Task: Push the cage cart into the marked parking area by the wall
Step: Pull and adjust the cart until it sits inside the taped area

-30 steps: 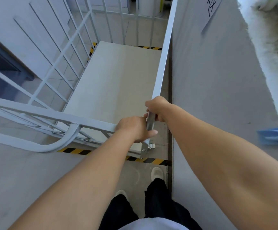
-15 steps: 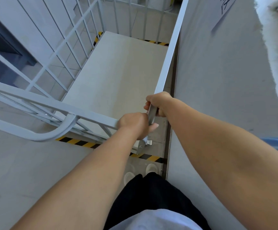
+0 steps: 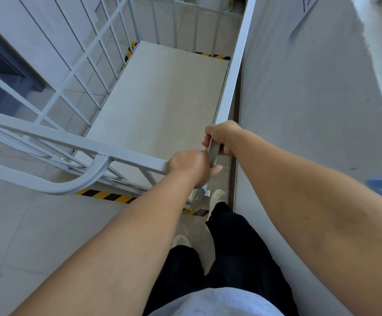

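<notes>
Looking down into a white cage cart (image 3: 162,106) — bare platform, barred sides, right rail running just beside a grey wall (image 3: 299,110). Left hand (image 3: 188,166) curled round the near top rail at the corner; right hand (image 3: 223,137) gripping the right rail, close beside it. Yellow-and-black floor tape (image 3: 107,196) under the near edge — more at the far end. Dark trousers and pale shoes below.

This looks like a warehouse or a factory's logistics area. A tall steel cage cart (image 3: 107,71) with white-painted bars and a flat deck fills the view from nine to twelve o'clock. Yellow-and-black hazard tape (image 3: 107,196) marks out a bay on the pale tiled floor (image 3: 25,236). A plain grey wall (image 3: 299,110) runs along at three o'clock, bearing a hand-lettered paper notice (image 3: 306,5) near one o'clock.
</notes>
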`<action>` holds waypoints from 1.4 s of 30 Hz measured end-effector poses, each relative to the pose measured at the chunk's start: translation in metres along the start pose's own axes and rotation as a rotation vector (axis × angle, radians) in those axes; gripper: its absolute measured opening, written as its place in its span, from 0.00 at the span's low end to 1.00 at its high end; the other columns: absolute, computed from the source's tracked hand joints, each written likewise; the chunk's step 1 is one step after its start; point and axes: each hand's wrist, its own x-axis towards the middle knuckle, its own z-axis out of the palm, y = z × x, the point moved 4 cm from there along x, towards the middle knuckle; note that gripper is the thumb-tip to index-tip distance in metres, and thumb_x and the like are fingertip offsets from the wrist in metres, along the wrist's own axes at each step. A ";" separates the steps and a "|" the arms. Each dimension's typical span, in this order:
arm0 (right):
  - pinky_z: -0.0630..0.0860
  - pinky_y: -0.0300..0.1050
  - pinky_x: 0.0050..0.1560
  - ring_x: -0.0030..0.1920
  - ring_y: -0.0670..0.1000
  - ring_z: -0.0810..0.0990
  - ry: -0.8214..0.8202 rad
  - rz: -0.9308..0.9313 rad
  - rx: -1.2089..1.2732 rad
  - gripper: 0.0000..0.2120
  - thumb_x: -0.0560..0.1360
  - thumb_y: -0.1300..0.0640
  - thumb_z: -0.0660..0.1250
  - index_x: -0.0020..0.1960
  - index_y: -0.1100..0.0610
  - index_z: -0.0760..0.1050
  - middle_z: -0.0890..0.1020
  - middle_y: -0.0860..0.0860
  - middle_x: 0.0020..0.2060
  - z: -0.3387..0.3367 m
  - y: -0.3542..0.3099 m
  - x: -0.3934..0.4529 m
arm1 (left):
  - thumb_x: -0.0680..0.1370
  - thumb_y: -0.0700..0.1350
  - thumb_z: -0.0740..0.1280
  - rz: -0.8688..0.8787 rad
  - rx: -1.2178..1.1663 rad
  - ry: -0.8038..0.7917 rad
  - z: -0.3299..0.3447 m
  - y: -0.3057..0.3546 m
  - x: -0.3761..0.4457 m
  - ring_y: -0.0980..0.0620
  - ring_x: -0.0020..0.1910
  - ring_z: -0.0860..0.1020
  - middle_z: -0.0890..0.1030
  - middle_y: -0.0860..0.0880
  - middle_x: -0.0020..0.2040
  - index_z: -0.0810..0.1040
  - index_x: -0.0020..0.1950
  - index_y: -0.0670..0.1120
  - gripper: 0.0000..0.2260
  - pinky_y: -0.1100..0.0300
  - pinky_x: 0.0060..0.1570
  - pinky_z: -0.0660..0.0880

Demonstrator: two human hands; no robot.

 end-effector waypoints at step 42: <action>0.80 0.44 0.38 0.29 0.48 0.81 -0.046 -0.029 -0.061 0.07 0.77 0.63 0.61 0.40 0.60 0.74 0.80 0.52 0.32 -0.002 0.011 -0.004 | 0.78 0.67 0.52 0.002 -0.017 -0.012 0.005 -0.001 -0.013 0.46 0.38 0.76 0.77 0.50 0.39 0.71 0.48 0.49 0.22 0.56 0.33 0.67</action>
